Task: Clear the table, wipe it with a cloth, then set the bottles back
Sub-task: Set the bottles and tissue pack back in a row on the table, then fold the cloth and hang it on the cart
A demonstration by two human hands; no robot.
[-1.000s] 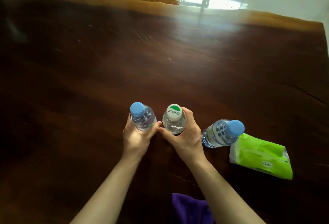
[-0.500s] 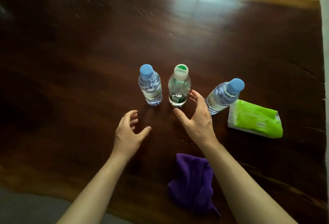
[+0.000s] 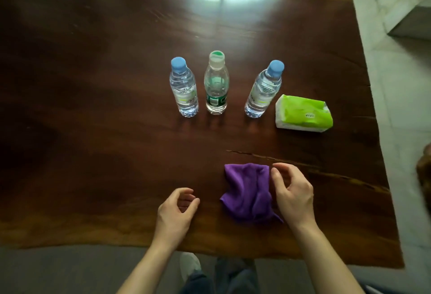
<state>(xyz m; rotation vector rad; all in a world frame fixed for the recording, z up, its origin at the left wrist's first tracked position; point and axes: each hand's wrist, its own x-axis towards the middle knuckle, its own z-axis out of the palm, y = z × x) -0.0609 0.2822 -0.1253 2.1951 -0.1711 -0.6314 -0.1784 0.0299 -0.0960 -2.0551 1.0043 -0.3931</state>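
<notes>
Three clear water bottles stand upright in a row on the dark wooden table: a blue-capped bottle on the left, a green-labelled bottle with a white and green cap in the middle, and a second blue-capped bottle on the right. A crumpled purple cloth lies near the front edge. My right hand hovers at the cloth's right side with its fingers curled and apart, holding nothing. My left hand rests open to the left of the cloth, empty.
A green and white tissue pack lies just right of the right bottle. The table's right edge borders a pale tiled floor. My legs and a shoe show below the front edge.
Both hands let go of the two left bottles and drew back toward the front edge. My right hand has come to the purple cloth. The camera has pulled back.
</notes>
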